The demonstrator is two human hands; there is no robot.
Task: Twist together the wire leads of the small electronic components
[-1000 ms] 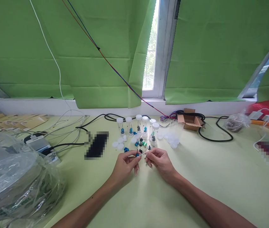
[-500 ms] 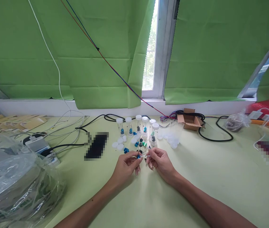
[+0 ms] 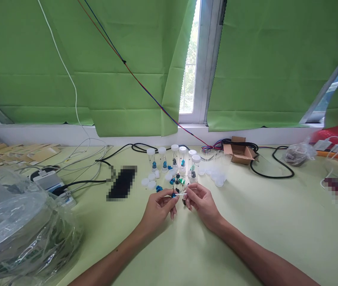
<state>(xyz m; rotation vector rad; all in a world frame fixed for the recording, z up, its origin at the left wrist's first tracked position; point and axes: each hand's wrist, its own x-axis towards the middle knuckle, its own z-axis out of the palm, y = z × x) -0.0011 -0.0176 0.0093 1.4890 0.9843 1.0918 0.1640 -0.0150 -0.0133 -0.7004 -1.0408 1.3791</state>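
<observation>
Between thumb and forefinger, my left hand (image 3: 163, 203) pinches a small blue part (image 3: 173, 195) with a thin dark stem standing up from it. My right hand (image 3: 199, 199) pinches a thin white stick (image 3: 181, 194), whose left end reaches the blue part. What the stick is made of I cannot tell. Just beyond my fingers lie loose blue pieces (image 3: 159, 189), a green piece (image 3: 182, 181) and dark ones. Several clear capped vials (image 3: 174, 155) stand behind them, with blue or dark parts inside.
White round caps (image 3: 145, 182) lie left of the vials, and more translucent caps (image 3: 219, 177) to the right. An open cardboard box (image 3: 239, 152) and black cables are at the back. A plastic-wrapped spool (image 3: 22, 234) fills the near left; a pixelated dark object (image 3: 122, 182) lies nearby.
The white stick has tilted slightly, its right end rising a little with my right fingers. My left hand keeps its pinch on the blue part. The whole view has shifted slightly.
</observation>
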